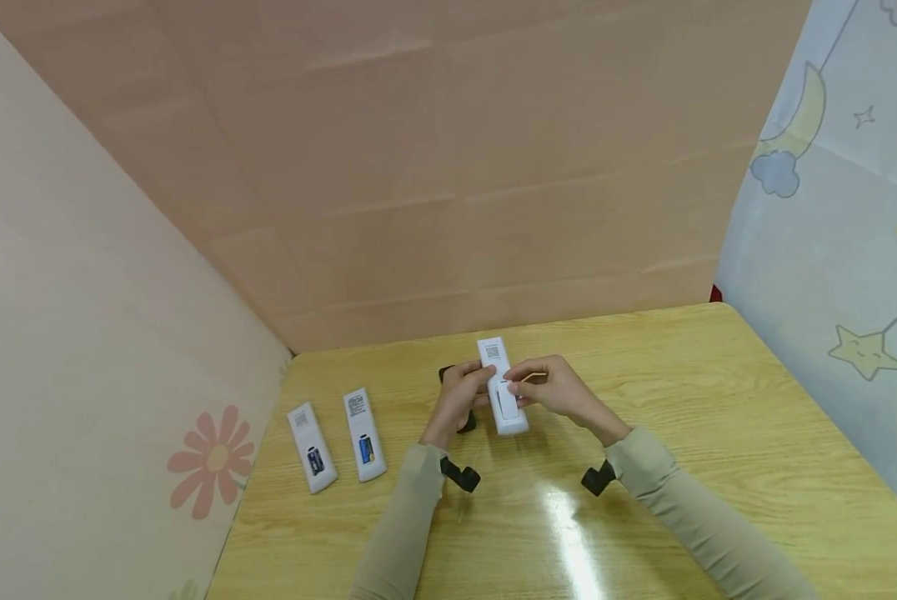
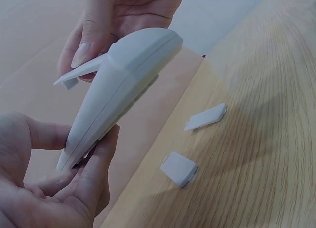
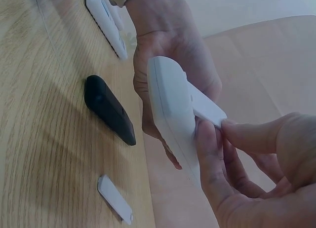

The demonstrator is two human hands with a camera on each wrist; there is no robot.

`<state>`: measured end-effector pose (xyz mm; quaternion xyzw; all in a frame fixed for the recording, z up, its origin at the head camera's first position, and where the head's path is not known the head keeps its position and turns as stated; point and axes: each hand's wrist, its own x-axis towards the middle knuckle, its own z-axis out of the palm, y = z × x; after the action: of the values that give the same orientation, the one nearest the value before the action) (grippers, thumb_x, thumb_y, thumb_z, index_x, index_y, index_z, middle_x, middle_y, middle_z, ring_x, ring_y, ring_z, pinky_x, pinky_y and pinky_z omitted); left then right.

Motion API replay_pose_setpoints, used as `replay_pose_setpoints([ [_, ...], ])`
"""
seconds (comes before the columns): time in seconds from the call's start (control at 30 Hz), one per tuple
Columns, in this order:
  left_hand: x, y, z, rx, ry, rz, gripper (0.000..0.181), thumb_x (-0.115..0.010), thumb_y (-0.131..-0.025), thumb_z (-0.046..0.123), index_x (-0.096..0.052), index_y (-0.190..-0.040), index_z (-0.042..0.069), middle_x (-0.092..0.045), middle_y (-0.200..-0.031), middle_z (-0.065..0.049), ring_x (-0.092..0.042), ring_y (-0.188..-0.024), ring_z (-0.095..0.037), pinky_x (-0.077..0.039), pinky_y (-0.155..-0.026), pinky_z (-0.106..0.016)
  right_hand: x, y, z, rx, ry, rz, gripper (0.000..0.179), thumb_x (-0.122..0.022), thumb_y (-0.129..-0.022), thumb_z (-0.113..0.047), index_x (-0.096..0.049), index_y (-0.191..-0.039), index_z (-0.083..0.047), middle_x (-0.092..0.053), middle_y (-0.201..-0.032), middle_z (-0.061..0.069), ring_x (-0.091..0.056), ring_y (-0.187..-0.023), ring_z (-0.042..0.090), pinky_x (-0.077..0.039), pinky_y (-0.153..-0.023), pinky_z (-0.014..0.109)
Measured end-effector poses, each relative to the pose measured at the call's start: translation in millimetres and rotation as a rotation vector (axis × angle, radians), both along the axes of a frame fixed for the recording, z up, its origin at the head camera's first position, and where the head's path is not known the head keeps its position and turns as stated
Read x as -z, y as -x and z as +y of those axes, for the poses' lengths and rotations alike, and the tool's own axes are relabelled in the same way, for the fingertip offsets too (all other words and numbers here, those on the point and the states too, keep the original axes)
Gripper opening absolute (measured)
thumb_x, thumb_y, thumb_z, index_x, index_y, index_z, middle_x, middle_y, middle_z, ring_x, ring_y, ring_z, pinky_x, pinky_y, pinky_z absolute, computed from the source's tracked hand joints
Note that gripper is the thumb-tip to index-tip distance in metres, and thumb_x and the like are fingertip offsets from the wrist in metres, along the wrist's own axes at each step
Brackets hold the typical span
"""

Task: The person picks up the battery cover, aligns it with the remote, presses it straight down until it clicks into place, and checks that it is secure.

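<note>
Over wood-grain table [image 1: 719, 467], before tan backdrop [image 1: 448, 167]: left fingers [image 2: 101, 159] grip white remote [image 1: 493, 352], right fingers [image 3: 249, 136] pinch cover [image 1: 508, 405].

Wood-grain tbl [image 1: 666, 383] — 2 wht remotes [image 1: 309, 442] [image 1: 359, 423] on L, plus blk device [image 3: 109, 110] & 2 sm. wht covers [image 2: 206, 117] [image 2: 179, 169].

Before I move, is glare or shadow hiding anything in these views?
Head view: a white glare streak washes out part of the near side of the yellow wood-grain table, clear of the held white plastic remote control; left wrist view: soft shadows on the wood, two small white plastic covers distinct; right wrist view: shadow beside the long black object, whose dark surface shows little detail.
</note>
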<state>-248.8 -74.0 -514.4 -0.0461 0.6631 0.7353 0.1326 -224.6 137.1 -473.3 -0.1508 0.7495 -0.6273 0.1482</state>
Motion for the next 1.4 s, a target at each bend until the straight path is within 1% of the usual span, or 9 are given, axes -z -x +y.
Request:
replay_pose_setpoints([
  [0.1,-0.4,0.0,0.4,0.000,-0.004,0.004,0.054,-0.072,-0.104,0.026,-0.059,-0.146,-0.005,-0.074,-0.121,-0.019,-0.078,-0.101,-0.026,-0.064,-0.093,-0.045,0.3,0.2,0.4,0.003,-0.009,0.008,0.025,-0.070,-0.102,-0.002,-0.072,-0.124,0.011,-0.068,-0.120,0.029,-0.075,-0.102,0.032,-0.064,-0.089,0.056],
  [0.33,-1.1,0.1,0.5,0.001,-0.018,0.009,0.052,-0.071,-0.104,0.025,-0.060,-0.145,-0.005,-0.074,-0.120,-0.019,-0.078,-0.100,-0.026,-0.063,-0.097,-0.049,0.5,0.0,0.2,0.005,-0.026,0.016,0.024,-0.070,-0.102,-0.002,-0.073,-0.123,0.010,-0.069,-0.120,0.029,-0.075,-0.101,0.032,-0.064,-0.088,0.055],
  [0.53,-2.7,-0.7,0.7,0.002,-0.021,0.009,0.050,-0.071,-0.104,0.025,-0.060,-0.144,-0.003,-0.074,-0.121,-0.020,-0.079,-0.098,-0.025,-0.064,-0.095,-0.047,2.3,1.1,-1.4,0.031,-0.071,0.039,0.024,-0.074,-0.100,-0.005,-0.076,-0.121,0.006,-0.072,-0.117,0.026,-0.075,-0.098,0.030,-0.066,-0.085,0.049],
  [0.67,-4.6,-0.9,1.9,0.005,-0.027,0.006,0.050,-0.071,-0.104,0.025,-0.060,-0.145,-0.003,-0.074,-0.123,-0.020,-0.079,-0.100,-0.025,-0.064,-0.093,-0.045,5.2,1.2,-1.7,0.027,-0.094,0.077,0.025,-0.077,-0.098,-0.006,-0.076,-0.120,0.005,-0.072,-0.111,0.023,-0.073,-0.092,0.028,-0.066,-0.083,0.051],
  [0.8,-6.5,-0.6,2.9,0.006,-0.033,0.006,0.050,-0.071,-0.105,0.025,-0.060,-0.144,-0.003,-0.072,-0.124,-0.020,-0.078,-0.101,-0.026,-0.064,-0.095,-0.047,6.3,0.6,-1.0,0.021,-0.105,0.099,0.025,-0.078,-0.097,-0.006,-0.076,-0.119,0.004,-0.070,-0.106,0.021,-0.071,-0.087,0.024,-0.066,-0.082,0.051],
  [1.07,-7.2,-0.1,5.6,0.010,-0.037,0.002,0.051,-0.071,-0.104,0.024,-0.060,-0.145,-0.004,-0.073,-0.123,-0.020,-0.078,-0.101,-0.027,-0.064,-0.094,-0.047,5.3,-1.1,1.4,0.026,-0.132,0.111,0.025,-0.078,-0.097,-0.008,-0.077,-0.119,0.003,-0.070,-0.104,0.018,-0.069,-0.086,0.022,-0.066,-0.080,0.049],
  [1.17,-6.7,0.4,6.0,0.010,-0.034,-0.001,0.051,-0.071,-0.104,0.025,-0.060,-0.145,-0.003,-0.073,-0.123,-0.019,-0.078,-0.101,-0.027,-0.064,-0.094,-0.047,6.2,-2.1,0.0,0.048,-0.157,0.140,0.022,-0.080,-0.095,-0.009,-0.079,-0.115,0.001,-0.071,-0.101,0.015,-0.068,-0.085,0.022,-0.065,-0.076,0.043],
  [1.27,-6.8,-0.2,4.5,0.002,-0.020,-0.012,0.051,-0.071,-0.104,0.026,-0.060,-0.145,-0.002,-0.073,-0.122,-0.019,-0.078,-0.099,-0.026,-0.064,-0.093,-0.046,8.5,-2.7,-3.7,0.058,-0.197,0.184,0.020,-0.082,-0.094,-0.011,-0.080,-0.111,-0.001,-0.072,-0.096,0.011,-0.067,-0.084,0.021,-0.061,-0.072,0.032],
  [1.4,-9.7,0.8,2.7,-0.006,-0.009,-0.005,0.050,-0.071,-0.104,0.026,-0.061,-0.144,-0.001,-0.074,-0.120,-0.019,-0.079,-0.097,-0.025,-0.065,-0.090,-0.045,9.2,-1.8,-7.5,0.079,-0.216,0.226,0.020,-0.083,-0.092,-0.010,-0.080,-0.110,-0.003,-0.071,-0.093,0.008,-0.067,-0.082,0.020,-0.058,-0.072,0.030],
])
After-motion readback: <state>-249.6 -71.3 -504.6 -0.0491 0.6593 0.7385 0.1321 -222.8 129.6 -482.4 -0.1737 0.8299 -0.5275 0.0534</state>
